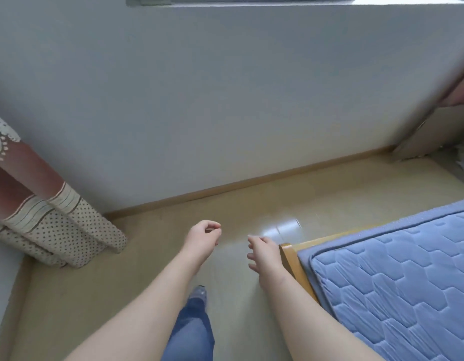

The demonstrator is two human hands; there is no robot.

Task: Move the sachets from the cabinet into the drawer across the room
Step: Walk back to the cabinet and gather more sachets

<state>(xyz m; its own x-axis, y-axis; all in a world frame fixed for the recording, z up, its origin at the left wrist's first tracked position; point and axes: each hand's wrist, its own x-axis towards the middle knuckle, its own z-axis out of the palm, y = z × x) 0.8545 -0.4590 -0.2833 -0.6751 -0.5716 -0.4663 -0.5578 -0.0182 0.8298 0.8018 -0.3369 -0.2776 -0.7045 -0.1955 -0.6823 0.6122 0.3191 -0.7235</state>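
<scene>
We held both hands out in front of us over the floor (pixel 147 256), and neither carried anything. Our left hand (pixel 202 238) had its fingers (pixel 212 225) loosely curled toward the thumb, with nothing between them that we could make out. Our right hand (pixel 264 254) hung just beside the near corner of the wooden bed frame (pixel 288 259), its fingers relaxed and slightly spread. No sachets showed anywhere, and neither the cabinet nor the drawer was in view, so we could not tell where they lay. One leg (pixel 192 332) in jeans was set forward between the curtain (pixel 56 230) at left and the blue mattress (pixel 395 282) at right. We judged this an empty-handed crossing of the room, hands free for the next pick-up.
</scene>
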